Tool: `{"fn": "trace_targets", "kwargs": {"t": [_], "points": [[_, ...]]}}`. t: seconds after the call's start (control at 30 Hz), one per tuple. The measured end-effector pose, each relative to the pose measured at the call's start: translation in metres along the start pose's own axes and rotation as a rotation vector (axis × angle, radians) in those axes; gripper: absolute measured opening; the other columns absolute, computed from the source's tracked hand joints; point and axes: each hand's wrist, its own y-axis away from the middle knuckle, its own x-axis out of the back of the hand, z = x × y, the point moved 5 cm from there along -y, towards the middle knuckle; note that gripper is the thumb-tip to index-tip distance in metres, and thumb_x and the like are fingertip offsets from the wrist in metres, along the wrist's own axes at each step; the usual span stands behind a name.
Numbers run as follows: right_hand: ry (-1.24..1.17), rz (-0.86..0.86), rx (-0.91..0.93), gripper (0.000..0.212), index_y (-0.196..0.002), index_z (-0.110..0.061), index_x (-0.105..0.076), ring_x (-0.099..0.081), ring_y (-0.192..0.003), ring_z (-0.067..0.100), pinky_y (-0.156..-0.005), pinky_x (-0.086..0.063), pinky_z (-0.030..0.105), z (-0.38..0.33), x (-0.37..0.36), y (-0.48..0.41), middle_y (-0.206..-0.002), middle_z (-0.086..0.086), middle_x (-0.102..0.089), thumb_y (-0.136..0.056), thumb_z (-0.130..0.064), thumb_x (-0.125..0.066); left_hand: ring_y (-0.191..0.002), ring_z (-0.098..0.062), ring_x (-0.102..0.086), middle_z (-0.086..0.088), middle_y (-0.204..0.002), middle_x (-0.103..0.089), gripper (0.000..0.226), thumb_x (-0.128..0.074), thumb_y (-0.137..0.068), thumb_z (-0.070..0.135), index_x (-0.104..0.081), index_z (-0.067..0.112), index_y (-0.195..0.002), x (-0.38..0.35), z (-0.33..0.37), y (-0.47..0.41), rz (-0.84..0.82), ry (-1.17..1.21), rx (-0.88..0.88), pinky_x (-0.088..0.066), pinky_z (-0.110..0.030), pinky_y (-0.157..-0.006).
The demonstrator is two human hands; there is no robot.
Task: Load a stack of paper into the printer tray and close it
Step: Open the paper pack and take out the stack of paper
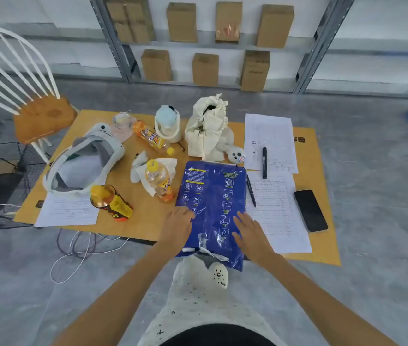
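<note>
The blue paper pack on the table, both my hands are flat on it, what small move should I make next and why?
Probably curl your fingers under the near edge of the blue paper pack and lift it. Left hand and right hand lie open on top, gripping nothing. The pack looks still wrapped, its torn near end overhanging the table. No printer is in view, so the paper must come up first.

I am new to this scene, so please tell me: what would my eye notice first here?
First the blue paper pack at the near edge of the orange table, with the left hand and right hand flat on it. Behind it stands a cream bag; orange drink bottles lie to the left.
</note>
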Motion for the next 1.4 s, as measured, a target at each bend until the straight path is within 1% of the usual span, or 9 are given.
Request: {"fn": "trace_targets", "kwargs": {"t": [0.23,0.47,0.67,0.83,1.0,1.17,1.23,1.33,1.4], "points": [[0.019,-0.2,-0.042,0.054,-0.148,-0.008,-0.018,-0.009,-0.147,0.024,-0.118,-0.016,0.04,0.009,-0.023,-0.005,-0.16,0.008,-0.008,-0.1,-0.03,-0.031,-0.118,-0.03,-0.05,-0.01,-0.127,-0.05,0.025,-0.055,-0.089,0.012,-0.06,0.01,-0.113,-0.053,-0.01,-0.008,-0.324,0.116,0.114,-0.045,-0.04,-0.094],[-0.036,-0.202,-0.049,0.056,-0.147,-0.006,-0.018,-0.013,-0.146,0.024,-0.117,-0.023,0.038,0.01,-0.032,-0.004,-0.16,0.008,-0.007,-0.099,-0.029,-0.036,-0.085,-0.023,-0.062,-0.008,-0.09,-0.067,0.008,-0.065,-0.084,0.018,-0.066,0.013,-0.077,-0.067,-0.011,-0.011,-0.231,0.336,0.261,-0.054,-0.039,-0.074],[-0.107,-0.15,-0.077,0.059,-0.148,-0.006,-0.017,-0.013,-0.146,0.024,-0.118,-0.023,0.037,0.006,-0.038,-0.001,-0.16,0.006,-0.006,-0.097,-0.026,-0.041,-0.066,-0.016,-0.053,0.001,-0.069,-0.058,0.033,-0.058,-0.086,0.015,-0.04,0.026,-0.061,-0.068,-0.009,-0.005,-0.153,0.395,0.256,-0.048,-0.036,-0.063],[-0.109,-0.146,-0.09,0.061,-0.149,-0.008,-0.014,-0.013,-0.146,0.024,-0.118,-0.024,0.037,0.003,-0.04,-0.001,-0.16,0.005,-0.006,-0.097,-0.024,-0.042,-0.067,-0.015,-0.05,0.003,-0.072,-0.054,0.025,-0.058,-0.087,0.016,-0.043,0.02,-0.068,-0.065,-0.007,0.006,-0.176,0.322,0.12,-0.043,-0.027,-0.061],[-0.056,-0.158,-0.093,0.067,-0.149,-0.009,-0.008,-0.01,-0.147,0.024,-0.118,-0.024,0.037,0.003,-0.044,-0.001,-0.16,0.005,-0.001,-0.096,-0.027,-0.044,-0.086,-0.02,-0.054,0.0,-0.085,-0.053,0.018,-0.053,-0.084,0.003,-0.049,0.016,-0.072,-0.076,-0.011,0.033,-0.351,0.167,-0.04,-0.049,-0.033,-0.076],[0.03,-0.186,-0.113,0.081,-0.149,-0.01,-0.001,-0.003,-0.147,0.028,-0.117,-0.021,0.044,0.003,-0.055,0.003,-0.16,0.007,0.006,-0.092,-0.041,-0.05,-0.1,-0.012,-0.052,0.0,-0.105,-0.06,0.007,-0.059,-0.087,0.018,-0.063,0.012,-0.089,-0.08,-0.02,0.053,-0.354,0.095,-0.129,-0.045,-0.025,-0.084],[0.075,-0.173,-0.113,0.093,-0.148,-0.009,-0.005,-0.011,-0.146,0.033,-0.113,-0.027,0.049,0.001,-0.06,0.005,-0.16,0.011,-0.001,-0.083,-0.05,-0.057,-0.104,-0.015,-0.054,-0.001,-0.111,-0.058,0.012,-0.059,-0.088,0.019,-0.066,0.012,-0.095,-0.086,-0.017,0.054,-0.387,0.022,-0.202,-0.046,-0.026,-0.087],[0.139,-0.169,-0.139,0.118,-0.133,-0.004,-0.033,-0.053,-0.122,0.04,-0.083,-0.054,0.053,0.002,-0.07,0.005,-0.143,0.02,-0.046,-0.043,-0.066,-0.079,-0.112,-0.027,-0.052,-0.009,-0.118,-0.058,0.023,-0.059,-0.084,0.006,-0.067,0.009,-0.106,-0.098,-0.018,0.061,-0.513,-0.231,-0.376,-0.047,-0.037,-0.091],[0.126,-0.184,-0.152,0.126,-0.127,-0.005,-0.039,-0.06,-0.113,0.04,-0.074,-0.056,0.055,0.004,-0.079,0.005,-0.132,0.019,-0.057,-0.028,-0.071,-0.079,-0.114,-0.028,-0.051,-0.01,-0.119,-0.059,0.028,-0.063,-0.077,-0.001,-0.069,0.01,-0.103,-0.104,-0.031,0.069,-0.536,-0.38,-0.46,-0.047,-0.039,-0.091]]}}
